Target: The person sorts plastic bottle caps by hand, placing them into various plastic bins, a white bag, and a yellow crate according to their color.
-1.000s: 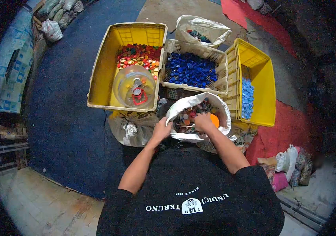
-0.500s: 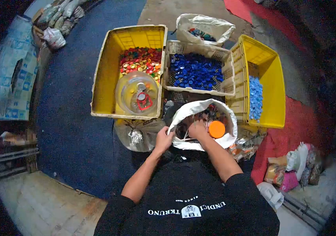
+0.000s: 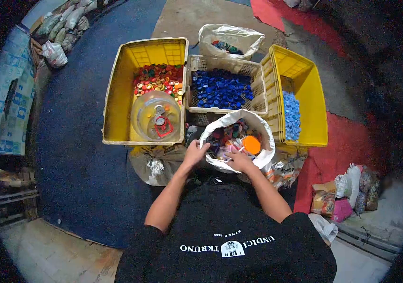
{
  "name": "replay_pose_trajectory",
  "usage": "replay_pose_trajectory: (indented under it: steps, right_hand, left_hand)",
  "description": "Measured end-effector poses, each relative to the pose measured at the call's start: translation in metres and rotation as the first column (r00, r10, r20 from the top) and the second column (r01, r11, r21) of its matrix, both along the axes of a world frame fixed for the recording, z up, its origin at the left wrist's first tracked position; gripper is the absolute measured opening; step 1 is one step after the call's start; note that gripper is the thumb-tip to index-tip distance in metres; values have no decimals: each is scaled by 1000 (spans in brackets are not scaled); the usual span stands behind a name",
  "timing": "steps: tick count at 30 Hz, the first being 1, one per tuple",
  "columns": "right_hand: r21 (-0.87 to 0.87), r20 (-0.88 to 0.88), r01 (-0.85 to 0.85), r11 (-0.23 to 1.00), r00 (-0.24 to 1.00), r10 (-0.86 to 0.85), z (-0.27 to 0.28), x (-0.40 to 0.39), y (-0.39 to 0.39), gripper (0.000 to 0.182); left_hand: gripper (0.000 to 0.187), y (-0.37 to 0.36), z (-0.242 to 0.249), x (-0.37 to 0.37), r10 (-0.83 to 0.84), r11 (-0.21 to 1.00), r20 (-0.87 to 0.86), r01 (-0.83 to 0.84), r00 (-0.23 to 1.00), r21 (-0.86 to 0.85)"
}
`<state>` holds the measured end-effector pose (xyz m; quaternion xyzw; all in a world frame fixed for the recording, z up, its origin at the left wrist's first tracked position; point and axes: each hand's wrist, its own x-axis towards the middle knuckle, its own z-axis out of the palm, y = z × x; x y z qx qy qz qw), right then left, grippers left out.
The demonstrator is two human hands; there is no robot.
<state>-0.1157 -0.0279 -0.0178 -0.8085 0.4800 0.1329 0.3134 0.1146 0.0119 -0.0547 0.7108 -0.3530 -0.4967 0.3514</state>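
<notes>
An upright white woven sack (image 3: 268, 153) stands in front of me, its mouth wide and its rim rolled out. My left hand (image 3: 197, 153) grips the sack's left rim, thumb and fingers closed on the fabric. Inside the near part of the mouth is my right hand (image 3: 240, 161), fingers stretched out over the mixed plastic pieces (image 3: 230, 140); I see nothing held in it. Just beyond those fingers lies a large round orange lid (image 3: 251, 145) on top of the mix. Small pieces under the fingers are too blurred to name.
A yellow crate (image 3: 112, 94) at left holds red and yellow caps and a clear round container (image 3: 147, 115). Dark blue caps (image 3: 220, 88) fill a white crate; light blue caps (image 3: 291, 115) lie in the right yellow crate (image 3: 317, 104). Another white sack (image 3: 230, 35) stands behind. Tied bags (image 3: 156, 162) sit nearby.
My right hand has drawn back toward the near rim, and its fingers have straightened. More of the sack's contents show. The whole view has shifted slightly; my left hand stays on the rim.
</notes>
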Motion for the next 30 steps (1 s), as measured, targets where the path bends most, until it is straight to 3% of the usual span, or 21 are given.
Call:
replay_pose_trajectory:
  steps: [2,4,6,8,9,10,11,12,14,15,16,18,19,22,24,25,30]
  right_hand:
    - [-14,-39,-28,999,999,28,0,0,-3,45]
    - [-140,-137,-132,981,984,113,13,8,-7,43]
    - [-126,-177,-134,983,978,111,36,22,-18,42]
    - [-103,-218,-136,985,970,111,43,38,-30,41]
    - [-77,-192,-91,993,979,74,40,46,-41,39]
    - [-49,-167,-46,998,985,37,34,50,-49,37]
    - [-263,-14,-31,964,1000,28,16,51,-50,33]
    - [-261,-10,-33,965,999,31,-3,56,-59,33]
    - [-200,-90,-34,979,996,16,-26,74,-82,28]
    - [-57,-217,-8,998,976,-5,-17,87,-90,28]
    - [-12,-210,159,987,965,-158,-65,90,-102,32]
    - [-288,-65,65,955,994,-87,-115,89,-104,39]
    - [-128,-135,73,989,987,-90,-116,95,-110,45]
    - [-365,-61,31,930,996,-57,-133,95,-106,37]
    - [-299,-181,-14,954,983,-43,-144,91,-101,36]
    - [-386,-138,-7,922,989,-50,-146,89,-94,36]
    - [-465,-87,-24,885,996,-19,-123,82,-91,42]
  left_hand:
    - [63,-18,1,2,-25,1000,-89,26,996,9]
    - [69,-38,16,3,-2,965,363,96,932,-243]
    - [74,-57,45,3,-57,972,407,143,912,-184]
    - [58,-70,64,2,-359,929,567,343,741,140]
    - [32,-80,59,7,-349,937,462,311,815,160]
    - [32,-80,53,10,-345,939,461,306,817,159]
    - [25,-81,47,14,-233,970,448,242,863,37]
    - [19,-79,43,18,-124,982,422,172,898,-79]
    - [24,-69,45,16,-145,979,391,188,909,-74]
    - [25,-66,55,16,-147,982,412,182,899,-48]
    - [26,-60,65,13,-154,984,431,177,889,-14]
    - [27,-52,66,12,-130,974,444,198,886,-110]
    - [27,-51,60,12,-90,965,420,184,903,-189]
    - [25,-44,52,17,-47,934,398,182,916,-308]
    - [28,-43,54,20,-106,963,316,176,943,-203]
    - [27,-43,55,19,-108,961,318,181,942,-209]
    - [28,-45,61,15,-160,960,412,239,897,-148]
